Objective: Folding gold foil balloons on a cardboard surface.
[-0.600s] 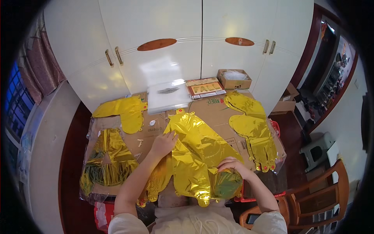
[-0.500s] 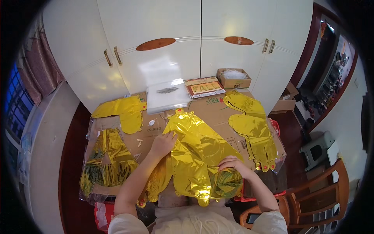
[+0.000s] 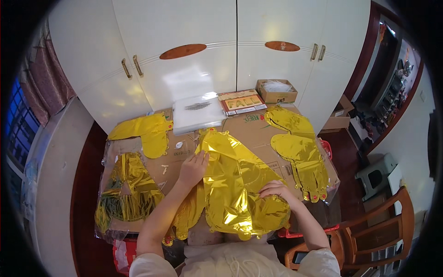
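A large sheet-like gold foil balloon (image 3: 226, 184), flat and creased, is spread over the near middle of the cardboard-covered table, its lower end hanging past the front edge. My left hand (image 3: 194, 169) rests along its left side, fingers stretched out on the foil. On its lower right part lies my right hand (image 3: 278, 190), fingers laid over the shiny surface; its thumb is hard to make out. Under my left forearm another gold foil piece (image 3: 187, 214) shows partly.
More flat gold foil balloons lie at the far left (image 3: 152, 133), near left (image 3: 129, 189) and right (image 3: 302, 157). At the back are a stack of clear plastic bags (image 3: 197, 115), a flat printed package (image 3: 242, 102) and a small cardboard box (image 3: 277, 94). A wooden chair (image 3: 383, 226) stands right.
The lower right part of the foil balloon has shifted and smoothed out, its dark creased patch now bright and rounded. Both hands stay nearly in place.
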A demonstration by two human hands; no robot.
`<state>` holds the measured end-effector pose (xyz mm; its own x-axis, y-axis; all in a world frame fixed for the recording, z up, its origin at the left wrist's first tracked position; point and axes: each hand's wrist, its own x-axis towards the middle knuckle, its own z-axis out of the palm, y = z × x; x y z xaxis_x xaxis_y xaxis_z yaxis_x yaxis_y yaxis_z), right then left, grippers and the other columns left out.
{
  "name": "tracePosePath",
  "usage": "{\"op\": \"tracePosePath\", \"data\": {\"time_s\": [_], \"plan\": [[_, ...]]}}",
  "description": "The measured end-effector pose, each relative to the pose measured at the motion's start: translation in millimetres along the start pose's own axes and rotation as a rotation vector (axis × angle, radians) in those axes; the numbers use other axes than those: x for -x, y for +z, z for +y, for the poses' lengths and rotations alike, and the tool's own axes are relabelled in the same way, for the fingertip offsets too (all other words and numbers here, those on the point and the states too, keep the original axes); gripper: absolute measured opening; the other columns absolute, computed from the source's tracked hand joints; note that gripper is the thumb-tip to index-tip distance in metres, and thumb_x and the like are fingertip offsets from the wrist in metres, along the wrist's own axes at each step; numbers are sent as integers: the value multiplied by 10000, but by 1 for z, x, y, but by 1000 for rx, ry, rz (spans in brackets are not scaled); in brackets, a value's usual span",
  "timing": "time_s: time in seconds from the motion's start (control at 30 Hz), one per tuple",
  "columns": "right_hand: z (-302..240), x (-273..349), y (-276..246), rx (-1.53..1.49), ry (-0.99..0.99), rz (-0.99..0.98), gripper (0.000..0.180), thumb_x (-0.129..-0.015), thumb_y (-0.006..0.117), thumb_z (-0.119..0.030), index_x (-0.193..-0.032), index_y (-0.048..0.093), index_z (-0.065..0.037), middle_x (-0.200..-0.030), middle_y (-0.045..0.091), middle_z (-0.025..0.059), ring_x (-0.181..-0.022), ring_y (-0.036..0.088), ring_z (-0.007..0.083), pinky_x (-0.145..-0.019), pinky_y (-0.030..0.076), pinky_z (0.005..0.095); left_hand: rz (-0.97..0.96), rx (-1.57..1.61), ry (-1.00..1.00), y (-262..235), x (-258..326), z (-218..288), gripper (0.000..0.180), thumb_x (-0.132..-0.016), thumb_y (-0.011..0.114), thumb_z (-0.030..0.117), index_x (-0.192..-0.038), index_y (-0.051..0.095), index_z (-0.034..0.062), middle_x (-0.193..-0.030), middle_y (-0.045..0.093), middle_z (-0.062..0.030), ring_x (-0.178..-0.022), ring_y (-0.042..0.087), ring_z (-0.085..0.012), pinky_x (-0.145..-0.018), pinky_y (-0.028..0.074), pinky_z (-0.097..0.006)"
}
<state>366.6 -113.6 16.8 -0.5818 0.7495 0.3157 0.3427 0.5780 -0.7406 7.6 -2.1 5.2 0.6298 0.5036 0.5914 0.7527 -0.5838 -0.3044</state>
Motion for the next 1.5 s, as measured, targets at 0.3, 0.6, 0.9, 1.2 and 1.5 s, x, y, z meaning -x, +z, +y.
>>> {"op": "tracePosePath", "data": {"time_s": [0.3,0.6,0.9,1.2,1.5], "plan": [[-1,4,1,-32,-19,-32,267,-766,669,-284,-988,735,-149,-1087,693,30,-1022,607,238,-907,392,351,77,-12,23,-15,-5,-1,313,-824,576,113,-1115,644,21,-1139,664,-125,-972,676,-216,-884,540,-359],[4,1,-1,9,-4,-61,293,-753,640,-276,-992,729,-133,-1092,690,37,-1052,591,255,-939,398,369,-76,11,-1,15,11,-6,282,-814,583,138,-1062,659,29,-1135,668,-117,-1007,665,-220,-875,533,-355],[12,10,2,219,53,-80,288,-768,613,-190,-1022,749,-177,-1207,655,13,-1196,502,274,-1036,329,409,-113,2,22,15,10,-4,269,-789,596,134,-1025,676,33,-1059,683,-80,-986,650,-200,-823,534,-343],[14,8,-14,279,74,-38,376,-732,637,-48,-1097,707,-109,-1177,655,79,-1144,541,307,-1001,396,419,-174,-12,-35,5,5,-2,256,-801,615,143,-1031,667,44,-1057,679,-72,-962,642,-201,-789,533,-332],[-18,-31,-18,486,183,103,281,-847,642,-158,-1105,657,-48,-1039,656,166,-1024,594,360,-880,467,438,-593,452,-41,-73,3,16,912,-766,631,668,-1449,388,115,-1500,351,-163,-1429,253,-351,-1158,219,-525]]}}
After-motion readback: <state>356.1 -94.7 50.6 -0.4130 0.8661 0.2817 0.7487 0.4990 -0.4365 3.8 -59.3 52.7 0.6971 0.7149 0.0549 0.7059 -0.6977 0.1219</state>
